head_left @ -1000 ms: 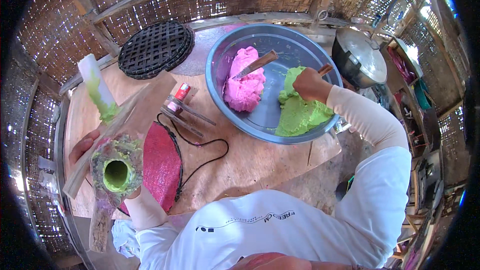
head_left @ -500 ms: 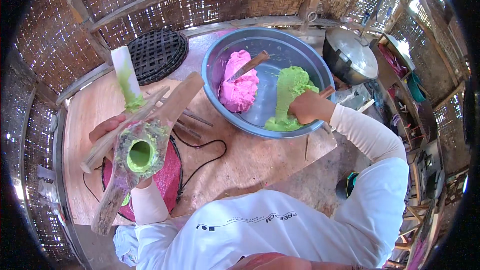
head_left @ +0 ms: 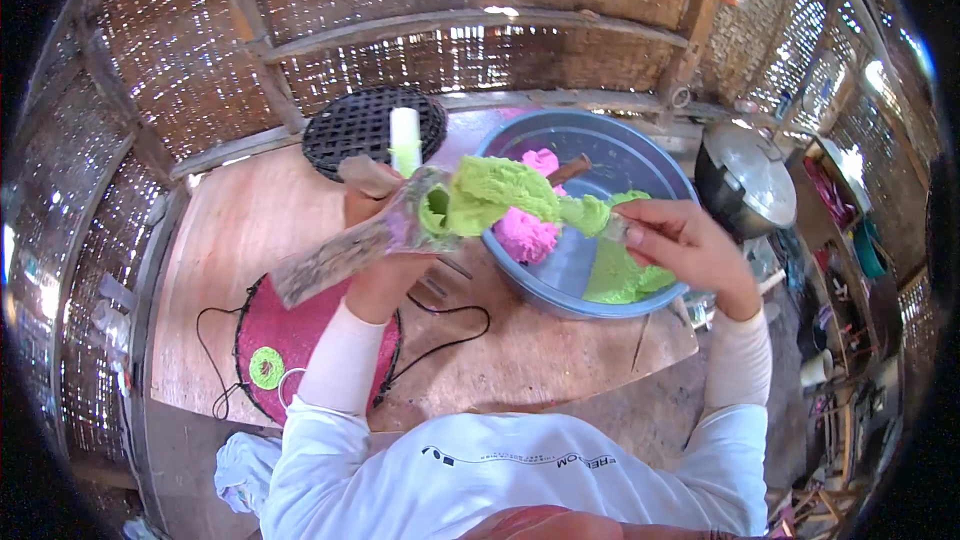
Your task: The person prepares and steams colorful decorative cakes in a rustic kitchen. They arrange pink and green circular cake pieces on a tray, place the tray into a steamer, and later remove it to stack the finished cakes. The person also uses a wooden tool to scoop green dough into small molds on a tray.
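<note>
My left hand (head_left: 385, 275) grips a wooden press (head_left: 330, 260) with a round hole, tilted over the table. Green dough lines the hole. Behind it a white plunger rod (head_left: 405, 130) with green dough on its lower end points up. My right hand (head_left: 685, 245) pinches the end of a narrow tool coated in green dough; its kind is hidden. A big lump of green dough (head_left: 500, 195) on it lies against the hole. Below, a blue basin (head_left: 590, 305) contains pink dough (head_left: 528, 235), with a wooden handle (head_left: 570, 169) sticking out, and more green dough (head_left: 620, 275).
A round pink board (head_left: 320, 340) with black cords and a green dough ring (head_left: 266, 368) lies on the plywood table (head_left: 200, 270). A black woven tray (head_left: 370, 130) rests at the back. To the right stands a lidded pot (head_left: 745, 180).
My right hand has risen from the basin and moved to the press with a lump of green dough. The press has swung right and away from me, nearer the basin. The view has shifted.
</note>
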The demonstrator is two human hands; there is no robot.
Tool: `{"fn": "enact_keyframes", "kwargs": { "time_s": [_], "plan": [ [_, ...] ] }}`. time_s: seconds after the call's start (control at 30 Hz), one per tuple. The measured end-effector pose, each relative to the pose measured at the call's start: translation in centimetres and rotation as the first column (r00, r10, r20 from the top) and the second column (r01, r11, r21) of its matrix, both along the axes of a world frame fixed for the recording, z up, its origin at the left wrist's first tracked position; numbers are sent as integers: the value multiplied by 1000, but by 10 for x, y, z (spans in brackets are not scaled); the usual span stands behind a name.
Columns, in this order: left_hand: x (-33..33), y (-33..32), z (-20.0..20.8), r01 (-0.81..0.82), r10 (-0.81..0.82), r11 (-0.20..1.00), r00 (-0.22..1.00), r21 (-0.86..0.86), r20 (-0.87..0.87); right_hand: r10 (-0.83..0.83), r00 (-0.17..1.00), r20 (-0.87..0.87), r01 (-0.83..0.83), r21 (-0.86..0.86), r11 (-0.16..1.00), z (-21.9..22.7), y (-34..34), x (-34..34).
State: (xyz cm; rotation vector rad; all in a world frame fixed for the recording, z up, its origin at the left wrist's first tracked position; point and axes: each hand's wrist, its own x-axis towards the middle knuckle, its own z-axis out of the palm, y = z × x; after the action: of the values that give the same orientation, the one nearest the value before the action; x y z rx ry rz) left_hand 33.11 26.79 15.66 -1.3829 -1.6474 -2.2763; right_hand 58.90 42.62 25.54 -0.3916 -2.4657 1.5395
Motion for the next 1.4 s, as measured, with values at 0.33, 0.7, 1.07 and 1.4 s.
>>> {"fn": "enact_keyframes", "kwargs": {
  "time_s": [0.33, 0.7, 1.07, 1.4],
  "plan": [
    [21, -37, 37, -483, 352, 870, 752, -102, -557, 142, 965, -222, 108, 825, 555, -12, -17, -35],
    [8, -48, 42, -719, 321, 690, 407, -83, -855, 64, 972, -227, 215, 964, 159, -21, -111, -67],
    [14, -28, 19, -428, 477, 876, 839, 223, -262, -195, 797, -571, 522, 491, 697, -69, -82, -61],
    [16, -41, 25, -295, 260, 928, 950, 227, 170, -70, 913, -402, 241, 392, 888, -96, -92, -42]
  ]
}}
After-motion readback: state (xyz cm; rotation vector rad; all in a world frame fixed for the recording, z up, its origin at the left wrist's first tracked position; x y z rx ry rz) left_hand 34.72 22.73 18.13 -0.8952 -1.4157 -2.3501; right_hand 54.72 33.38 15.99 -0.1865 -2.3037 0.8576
